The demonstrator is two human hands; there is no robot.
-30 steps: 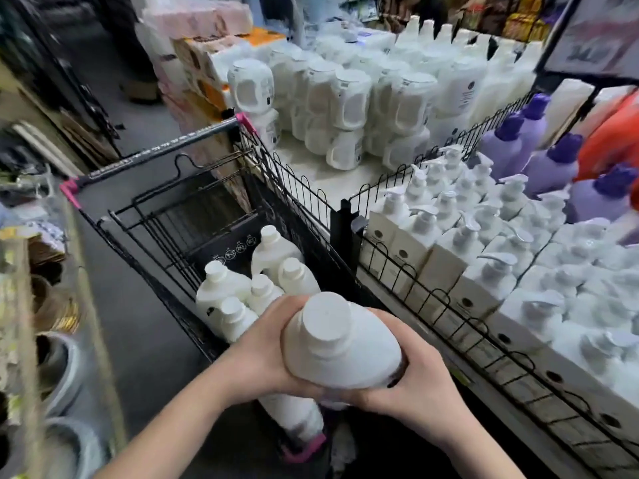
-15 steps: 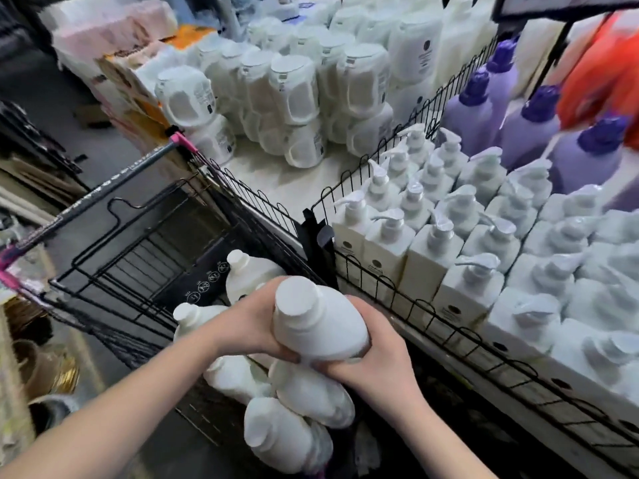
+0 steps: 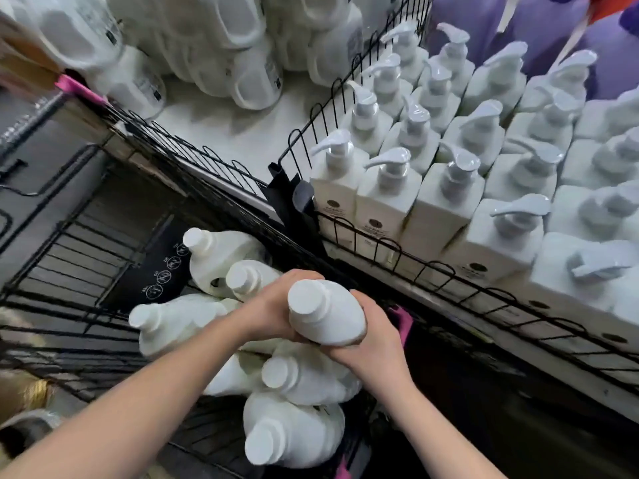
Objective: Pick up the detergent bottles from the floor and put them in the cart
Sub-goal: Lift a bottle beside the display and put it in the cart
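Observation:
A white detergent bottle (image 3: 328,314) with a flat white cap is held over the black wire cart (image 3: 79,257). My left hand (image 3: 273,305) grips its left side and my right hand (image 3: 373,335) cups it from below and the right. Beneath it, several more white detergent bottles (image 3: 304,378) lie piled in the cart basket, caps pointing left and toward me. One of them (image 3: 221,257) lies furthest back in the basket.
A wire-fronted shelf (image 3: 449,274) of white pump bottles (image 3: 387,188) runs along the right, touching the cart's side. White handled jugs (image 3: 242,63) stand behind on a pale platform. Purple bottles (image 3: 518,25) fill the top right. Pink corner caps (image 3: 74,86) mark the cart rim.
Both hands have carried the bottle lower and forward over the pile in the cart. The view has tipped down and moved closer to the cart and shelf.

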